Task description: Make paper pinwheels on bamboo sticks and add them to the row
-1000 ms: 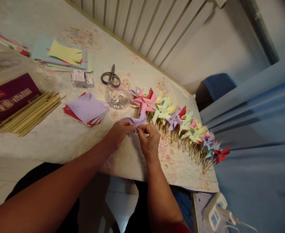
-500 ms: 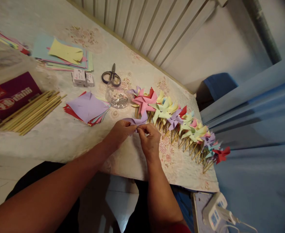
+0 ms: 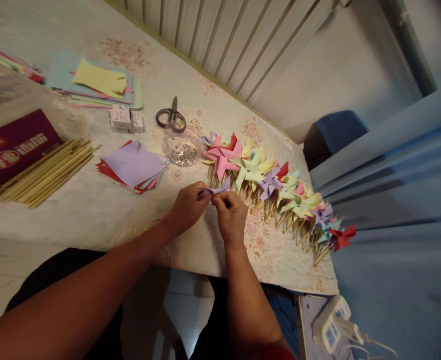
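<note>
**Two hands pinch a folded purple paper at the table's near edge**

Where the table [image 3: 92,215] runs off to the far left, a maroon box [image 3: 13,150] lies beside a bundle of wooden sticks [image 3: 47,172]. Behind them sits a pile of pastel paper sheets [image 3: 96,85], with two small white boxes [image 3: 126,120] just in front of it. Next comes a stack of cut paper squares [image 3: 133,167], purple on top and red beneath. A pair of scissors [image 3: 172,117] lies further back, and a clear dish of silvery pins [image 3: 180,150] stands just beside the squares.

The left hand [image 3: 186,205] is closed, its fingertips gripping the purple paper piece [image 3: 216,191] from the left. The right hand [image 3: 230,212] is closed too, thumb and forefinger pinching the same piece from the right, so the paper sits between both hands, low over the table near its front edge. Just behind and to the right, a row of finished pinwheels [image 3: 276,190] in pink, yellow, green, purple and red lies overlapped on the table, sticks pointing toward the person. At the lower right a white power strip [image 3: 331,325] rests on a separate surface.
</note>
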{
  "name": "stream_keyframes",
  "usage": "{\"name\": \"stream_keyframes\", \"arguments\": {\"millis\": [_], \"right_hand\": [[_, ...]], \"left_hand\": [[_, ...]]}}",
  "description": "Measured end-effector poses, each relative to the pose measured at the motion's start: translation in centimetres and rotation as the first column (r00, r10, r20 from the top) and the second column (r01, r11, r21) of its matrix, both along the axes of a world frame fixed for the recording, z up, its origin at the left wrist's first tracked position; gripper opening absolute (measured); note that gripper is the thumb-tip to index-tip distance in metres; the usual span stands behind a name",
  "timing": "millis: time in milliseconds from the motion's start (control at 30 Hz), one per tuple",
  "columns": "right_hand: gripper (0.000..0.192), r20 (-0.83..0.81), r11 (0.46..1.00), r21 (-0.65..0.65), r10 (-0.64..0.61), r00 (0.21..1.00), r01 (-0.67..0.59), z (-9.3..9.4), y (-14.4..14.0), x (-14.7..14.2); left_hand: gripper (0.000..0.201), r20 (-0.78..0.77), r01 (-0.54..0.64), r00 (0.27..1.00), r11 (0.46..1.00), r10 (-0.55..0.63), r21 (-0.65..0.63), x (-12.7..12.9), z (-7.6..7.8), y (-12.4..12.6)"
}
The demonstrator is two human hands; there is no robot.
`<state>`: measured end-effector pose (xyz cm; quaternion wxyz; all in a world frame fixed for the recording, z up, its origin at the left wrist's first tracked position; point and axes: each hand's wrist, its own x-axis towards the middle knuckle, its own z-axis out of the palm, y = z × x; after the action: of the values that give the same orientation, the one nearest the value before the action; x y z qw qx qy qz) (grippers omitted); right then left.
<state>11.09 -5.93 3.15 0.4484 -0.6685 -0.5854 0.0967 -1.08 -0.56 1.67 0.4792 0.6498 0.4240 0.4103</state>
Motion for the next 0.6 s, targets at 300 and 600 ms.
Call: {"name": "stream_keyframes", "arguments": {"millis": [300, 600], "right_hand": [[0.023, 0.196, 0.991, 0.081, 0.084, 0.977, -0.102, -0.30, -0.01, 0.14], [0.022, 0.146, 0.995, 0.047, 0.076, 0.986, -0.084, -0.37, 0.14, 0.21]], "left_hand": [[0.016, -0.021, 0.026, 0.999, 1.000, -0.026, 0.015, -0.25, 0.00, 0.11], [0.016, -0.032, 0.043, 0.999, 0.999, -0.042, 0.013, -0.36, -0.23, 0.25]]}}
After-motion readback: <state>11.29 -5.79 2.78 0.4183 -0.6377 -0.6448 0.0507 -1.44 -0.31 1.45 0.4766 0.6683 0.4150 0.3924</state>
